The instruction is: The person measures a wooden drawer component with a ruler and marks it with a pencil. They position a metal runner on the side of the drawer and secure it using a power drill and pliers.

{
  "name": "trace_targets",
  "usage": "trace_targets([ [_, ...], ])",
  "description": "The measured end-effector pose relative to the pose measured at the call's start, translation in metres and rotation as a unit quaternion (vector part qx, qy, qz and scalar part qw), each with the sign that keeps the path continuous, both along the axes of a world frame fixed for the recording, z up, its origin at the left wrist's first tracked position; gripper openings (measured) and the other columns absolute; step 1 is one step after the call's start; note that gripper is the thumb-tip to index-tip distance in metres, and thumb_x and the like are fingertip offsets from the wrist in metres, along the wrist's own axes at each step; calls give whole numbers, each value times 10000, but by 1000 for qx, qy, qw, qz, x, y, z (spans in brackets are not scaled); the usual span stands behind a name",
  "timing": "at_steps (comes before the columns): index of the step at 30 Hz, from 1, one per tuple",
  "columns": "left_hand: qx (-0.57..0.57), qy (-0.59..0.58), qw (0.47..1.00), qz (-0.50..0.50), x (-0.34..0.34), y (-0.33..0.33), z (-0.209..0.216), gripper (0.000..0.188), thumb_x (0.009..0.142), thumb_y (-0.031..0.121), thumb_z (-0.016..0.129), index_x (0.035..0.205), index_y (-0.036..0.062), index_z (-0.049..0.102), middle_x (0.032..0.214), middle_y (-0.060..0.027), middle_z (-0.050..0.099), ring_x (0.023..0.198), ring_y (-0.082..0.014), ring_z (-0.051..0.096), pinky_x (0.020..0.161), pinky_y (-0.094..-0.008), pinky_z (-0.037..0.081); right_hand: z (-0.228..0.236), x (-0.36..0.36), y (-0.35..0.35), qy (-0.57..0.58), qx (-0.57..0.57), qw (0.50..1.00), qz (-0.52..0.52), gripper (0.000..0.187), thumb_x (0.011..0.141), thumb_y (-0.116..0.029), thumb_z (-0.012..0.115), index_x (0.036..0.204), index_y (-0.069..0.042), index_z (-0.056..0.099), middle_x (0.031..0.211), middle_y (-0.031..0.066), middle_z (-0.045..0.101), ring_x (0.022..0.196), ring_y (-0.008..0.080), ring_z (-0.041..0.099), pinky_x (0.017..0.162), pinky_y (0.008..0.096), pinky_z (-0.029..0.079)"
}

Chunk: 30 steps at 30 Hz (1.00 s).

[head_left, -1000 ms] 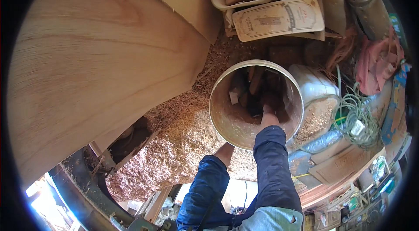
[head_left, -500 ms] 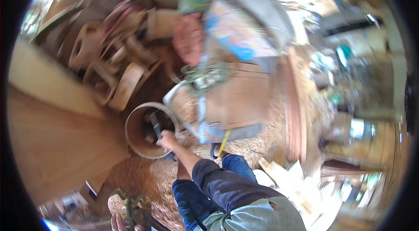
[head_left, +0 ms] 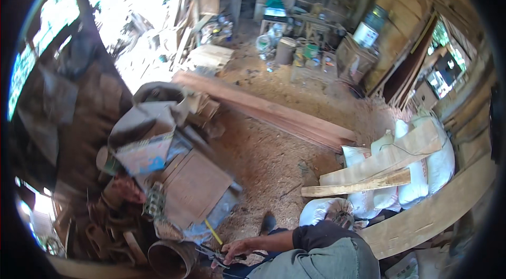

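Observation:
From the lower right my right forearm reaches in, and my right hand (head_left: pixel 237 250) is closed around a dark slender tool (head_left: pixel 206 250) whose exact kind I cannot make out. It is low in the picture, just right of a round, open-mouthed brown container (head_left: pixel 153 258) lying tilted. Beyond the hand, a brown board (head_left: pixel 197 189) rests on a cluttered stand, with a yellow strip (head_left: pixel 213 232) hanging from its near edge. My left hand does not show.
Reddish planks (head_left: pixel 274 113) lie stacked across the sawdust-covered floor (head_left: pixel 263 173). White sacks (head_left: pixel 414 184) with pale boards (head_left: pixel 385 157) on them stand at right. A long curved-looking board (head_left: pixel 432 226) lies nearer. Wooden pieces (head_left: pixel 100 242) pile up at lower left. A water bottle dispenser (head_left: pixel 369 28) stands far back.
The view has swung to the right, showing the sacks and far floor. My right hand has come out from over the round container to beside it. My left hand has left the picture.

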State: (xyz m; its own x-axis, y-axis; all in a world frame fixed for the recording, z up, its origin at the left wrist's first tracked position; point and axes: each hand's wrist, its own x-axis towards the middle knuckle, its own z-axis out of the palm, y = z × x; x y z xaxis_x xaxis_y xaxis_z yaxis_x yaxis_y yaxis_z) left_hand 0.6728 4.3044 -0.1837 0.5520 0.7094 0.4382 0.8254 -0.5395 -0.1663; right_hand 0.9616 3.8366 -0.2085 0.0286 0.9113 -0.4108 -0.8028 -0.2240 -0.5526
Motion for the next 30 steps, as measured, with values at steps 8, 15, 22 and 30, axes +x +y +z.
trace_targets([
  [8, -287, 329, 833, -340, 342, -254, -139, 280, 938, 323, 567, 1035, 143, 758, 1053, -110, 742, 969, -366, 711, 844, -474, 549, -69, 18, -383, 85, -72, 899, -424, 288, 934, -196, 682, 1199, -85, 694, 1110, 64, 678, 1054, 184, 623, 887, 416, 518],
  [15, -307, 242, 832, -394, 522, -482, -141, 427, 970, 412, 608, 960, 0, 722, 1043, -216, 701, 930, -400, 685, 790, -514, 532, -110, -34, -597, 127, -482, 536, -681, 308, 903, -241, 738, 932, 37, 608, 726, 134, 634, 538, 256, 623, 465, 414, 541],
  [22, -504, 262, 747, -345, 658, -659, -321, 354, 905, 276, 614, 1027, -55, 633, 1044, -232, 676, 943, -407, 645, 828, -482, 527, -212, -139, -698, -91, -748, 571, -327, 391, 778, -364, 786, 946, -62, 604, 733, 127, 689, 640, 234, 663, 614, 480, 516],
  [30, -334, 380, 598, -622, 936, -893, -278, 417, 906, 316, 620, 1214, 35, 636, 1237, -287, 611, 1166, -454, 571, 991, -539, 468, -209, 48, -676, 36, -719, 636, -279, 271, 873, -199, 698, 1036, 18, 716, 873, 174, 720, 744, 251, 695, 658, 431, 525],
])
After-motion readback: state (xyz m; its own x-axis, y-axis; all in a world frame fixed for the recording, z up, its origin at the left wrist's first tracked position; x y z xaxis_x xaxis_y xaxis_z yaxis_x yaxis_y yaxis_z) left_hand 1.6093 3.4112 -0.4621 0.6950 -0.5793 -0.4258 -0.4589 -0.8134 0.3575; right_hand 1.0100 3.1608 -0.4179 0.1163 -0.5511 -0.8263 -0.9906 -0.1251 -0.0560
